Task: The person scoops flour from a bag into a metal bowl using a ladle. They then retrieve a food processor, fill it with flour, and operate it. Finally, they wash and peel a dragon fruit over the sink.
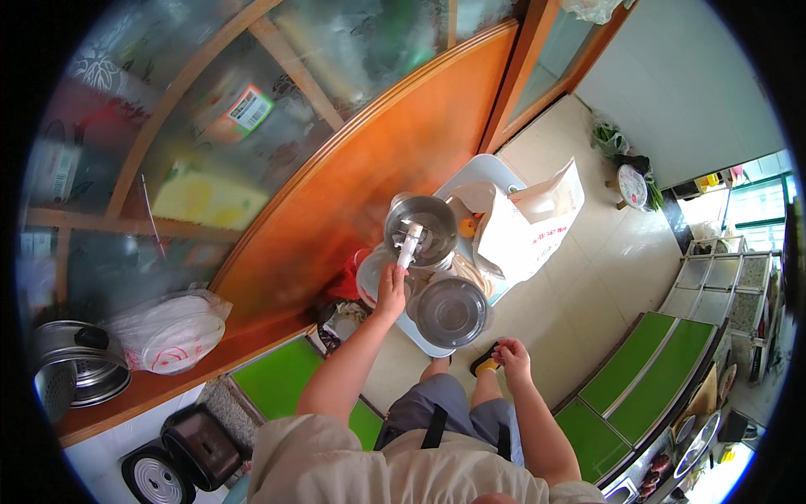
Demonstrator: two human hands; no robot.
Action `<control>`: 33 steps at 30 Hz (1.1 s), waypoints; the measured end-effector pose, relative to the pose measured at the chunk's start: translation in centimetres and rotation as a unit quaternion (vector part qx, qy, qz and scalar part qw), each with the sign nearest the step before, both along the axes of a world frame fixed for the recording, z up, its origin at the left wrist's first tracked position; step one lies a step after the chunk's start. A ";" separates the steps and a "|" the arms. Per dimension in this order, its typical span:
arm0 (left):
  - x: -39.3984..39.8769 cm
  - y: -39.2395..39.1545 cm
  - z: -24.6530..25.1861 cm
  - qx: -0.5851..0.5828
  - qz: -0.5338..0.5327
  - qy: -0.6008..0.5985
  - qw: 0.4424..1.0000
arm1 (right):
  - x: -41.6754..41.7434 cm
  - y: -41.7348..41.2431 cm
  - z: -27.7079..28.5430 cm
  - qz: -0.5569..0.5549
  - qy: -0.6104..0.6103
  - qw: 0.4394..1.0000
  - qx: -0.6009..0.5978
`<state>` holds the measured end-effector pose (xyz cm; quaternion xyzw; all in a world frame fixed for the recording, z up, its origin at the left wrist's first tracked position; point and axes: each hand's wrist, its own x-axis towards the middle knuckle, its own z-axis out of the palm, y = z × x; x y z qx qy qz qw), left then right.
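Note:
My left hand (391,291) grips the lower end of a white plastic chopper blade shaft (410,244), with metal blades at its far part. The shaft is over a round metal bowl (434,217), which stands at the back of a small low table (482,169). My right hand (513,354) is raised before my knee with its fingers curled; whether it pinches something small cannot be told. Nearer than the metal bowl sits a round, see-through container or lid (451,313). A pale plastic basin (373,277) is partly hidden behind my left hand.
A white bag (529,233) with red writing and an orange fruit (467,227) are on the table. An orange wooden partition (371,157) rises at the left. Green cabinets (655,372) line the right. A patterned stool (631,186) stands farther back by bagged greens (609,137).

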<state>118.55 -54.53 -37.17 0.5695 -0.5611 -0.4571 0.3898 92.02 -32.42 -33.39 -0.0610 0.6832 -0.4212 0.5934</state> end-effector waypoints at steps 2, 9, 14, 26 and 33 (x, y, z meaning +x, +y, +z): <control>0.6 1.0 0.3 0.097 0.024 0.086 0.991 | 0.4 -1.2 -0.4 0.027 0.040 0.999 -0.007; 3.7 2.2 1.6 0.157 0.198 0.262 0.931 | 4.4 -10.3 0.7 0.259 0.253 0.917 -0.170; 4.7 5.1 2.9 0.188 0.204 0.317 0.907 | 10.1 -21.2 0.2 0.418 0.392 0.794 -0.202; 7.4 8.0 1.5 0.248 0.243 0.258 0.902 | 15.6 -29.5 -6.1 0.384 0.407 0.824 -0.091; 8.1 3.4 -0.2 0.183 0.201 0.158 0.949 | 12.4 -23.7 3.6 0.205 0.130 0.958 -0.150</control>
